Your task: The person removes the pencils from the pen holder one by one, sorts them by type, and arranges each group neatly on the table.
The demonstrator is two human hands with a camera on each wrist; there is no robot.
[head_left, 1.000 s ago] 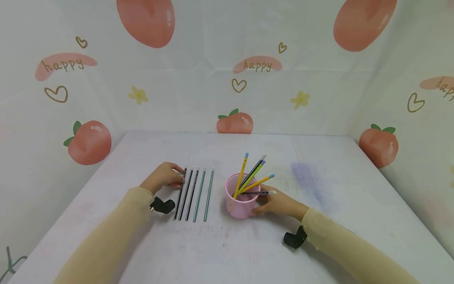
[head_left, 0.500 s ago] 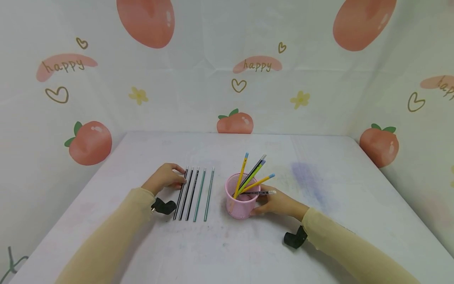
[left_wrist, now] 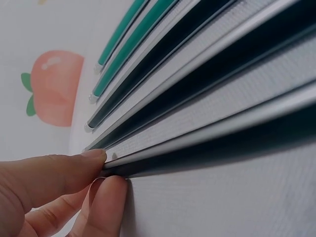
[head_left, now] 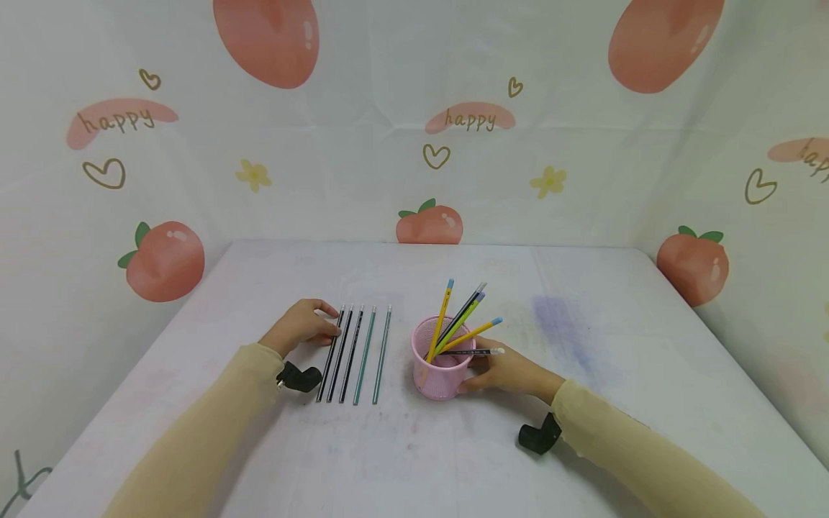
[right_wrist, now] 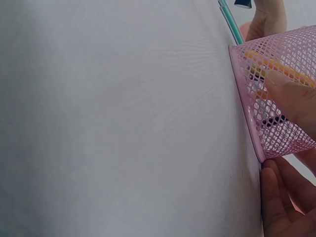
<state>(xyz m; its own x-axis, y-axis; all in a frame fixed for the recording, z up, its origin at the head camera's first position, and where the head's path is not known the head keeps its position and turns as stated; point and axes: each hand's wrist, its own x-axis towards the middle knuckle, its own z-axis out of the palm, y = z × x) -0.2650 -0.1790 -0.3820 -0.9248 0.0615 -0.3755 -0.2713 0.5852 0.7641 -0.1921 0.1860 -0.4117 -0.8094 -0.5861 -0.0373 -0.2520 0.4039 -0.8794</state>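
My left hand (head_left: 301, 324) pinches the far end of the leftmost black pencil (head_left: 328, 363) between thumb and fingers; the left wrist view shows this pinch on the pencil (left_wrist: 207, 144) up close. That pencil lies in a row with two more black pencils (head_left: 352, 352) and two green pencils (head_left: 383, 352), roughly parallel on the table. To the right of the row stands a pink mesh pencil cup (head_left: 434, 381), upright. My right hand (head_left: 512, 370) grips its right side, thumb against the mesh (right_wrist: 271, 106) in the right wrist view. Some fingers behind the cup are hidden.
Several pencils lean in the cup, among them a yellow pencil (head_left: 440, 316), a lime one (head_left: 461, 321) and a black one (head_left: 476, 352) tilted over the rim. The white table (head_left: 414, 460) has a purple stain (head_left: 563, 331) at right. A printed cloth (head_left: 363, 108) hangs behind.
Within the last second my left hand and the far end of the leftmost black pencil have shifted slightly right and nearer. My right hand and the pencil cup stay where they were.
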